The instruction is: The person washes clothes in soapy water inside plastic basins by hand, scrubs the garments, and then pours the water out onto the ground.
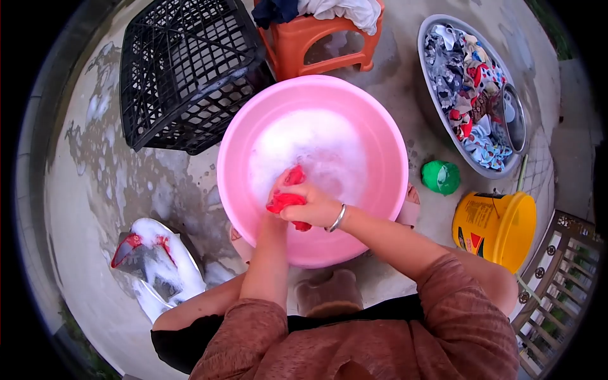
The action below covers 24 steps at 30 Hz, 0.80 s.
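Both hands hold a bunched red cloth (286, 201) over the near part of a pink basin (386, 190). My left hand (276, 191) is closed round it, its fingers partly hidden behind the cloth and my other hand. My right hand (315, 201), with a silver bangle at the wrist, is wrapped over the same cloth from the right. Bits of red stick out above and below the fingers. White suds and cloudy water (310, 136) fill the basin's bottom, just beyond my hands.
A black plastic crate (183, 69) and an orange stool (297, 47) bearing clothes stand behind the basin. On the right are a grey tub (437, 111) of laundry, a green object (441, 177) and a yellow bucket (491, 221). A foamy metal-looking basin (190, 263) sits left.
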Motion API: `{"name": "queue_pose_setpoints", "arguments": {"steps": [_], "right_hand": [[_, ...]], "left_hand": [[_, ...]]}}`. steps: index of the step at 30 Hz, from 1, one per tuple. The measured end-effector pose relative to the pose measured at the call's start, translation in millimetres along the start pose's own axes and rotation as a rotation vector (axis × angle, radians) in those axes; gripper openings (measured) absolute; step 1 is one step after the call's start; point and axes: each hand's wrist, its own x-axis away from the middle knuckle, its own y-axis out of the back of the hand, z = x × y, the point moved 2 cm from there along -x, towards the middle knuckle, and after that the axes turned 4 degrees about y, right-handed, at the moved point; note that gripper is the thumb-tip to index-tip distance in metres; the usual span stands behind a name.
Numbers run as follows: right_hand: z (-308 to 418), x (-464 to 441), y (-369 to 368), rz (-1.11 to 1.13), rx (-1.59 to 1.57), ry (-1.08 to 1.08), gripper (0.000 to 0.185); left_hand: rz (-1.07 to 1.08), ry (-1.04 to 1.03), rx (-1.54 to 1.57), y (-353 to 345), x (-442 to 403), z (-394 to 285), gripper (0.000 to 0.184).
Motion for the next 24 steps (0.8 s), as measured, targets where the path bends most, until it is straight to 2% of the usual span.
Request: {"name": "queue_pose_setpoints", "arguments": {"steps": [2,3,4,5,6,7,8,9,10,12,14,15,16,18,19,20,21,22,24], "right_hand": [[10,-3,2,0.001,-0.177,0.158,0.009],[15,-3,6,0.066,0.006,0.251,0.009],[21,-2,10,0.07,0.009,0.25,0.009],[32,2,10,0.104,0.569,0.388,0.011],[39,6,10,0.135,1.131,0.513,0.015],[42,10,14,0.15,1.303,0.543,0.013],[40,13,17,0.153,1.303,0.542,0.013],[36,14,18,0.17,1.375,0.674,0.012],[33,16,19,0.187,1.442,0.81,0.012],[25,16,22,0.266,1.427,0.851,0.013],[22,14,24,0.399,1.394,0.979,0.009],[18,8,21,0.206,1.265,1.181,0.011],[12,8,21,0.202,1.262,1.181,0.011],[8,11,20,-0.018,1.212,1.221,0.013],[6,12,15,-0.023,1.212,1.216,0.013],[5,11,12,-0.164,1.166,1.158,0.014],[5,8,9,-0.299,1.117,1.101,0.015],[2,3,4,-0.302,1.118,1.1,0.015],[-8,-8,4,-0.546,0.943,0.909,0.016]], "left_hand": [[-0.018,-0.009,-0.085,-15,10,-7,0.034],[0.209,0.058,0.183,-21,9,-7,0.037],[0.437,0.126,0.45,-25,10,-8,0.04],[0.521,0.085,0.455,-5,-5,1,0.043],[0.519,0.082,0.459,-16,4,-1,0.043],[0.451,-0.015,0.515,-35,20,-7,0.044],[0.383,-0.112,0.567,-45,28,-11,0.046],[0.342,-0.03,0.509,-43,27,-12,0.043],[0.341,-0.035,0.51,-36,21,-6,0.043],[0.256,-0.243,-0.134,-4,-6,24,0.035],[0.157,-0.435,-0.787,14,-25,42,0.027],[0.158,-0.433,-0.792,11,-23,38,0.027],[0.218,-0.41,-0.744,8,-22,34,0.024],[0.338,-0.36,-0.646,0,-20,25,0.02],[0.398,-0.333,-0.593,-4,-18,23,0.019],[0.403,-0.328,-0.594,-6,-17,23,0.019],[0.343,-0.305,-0.468,-6,-18,21,0.02],[0.281,-0.281,-0.343,-5,-19,20,0.02],[0.153,-0.231,-0.097,-3,-17,17,0.022]]}}
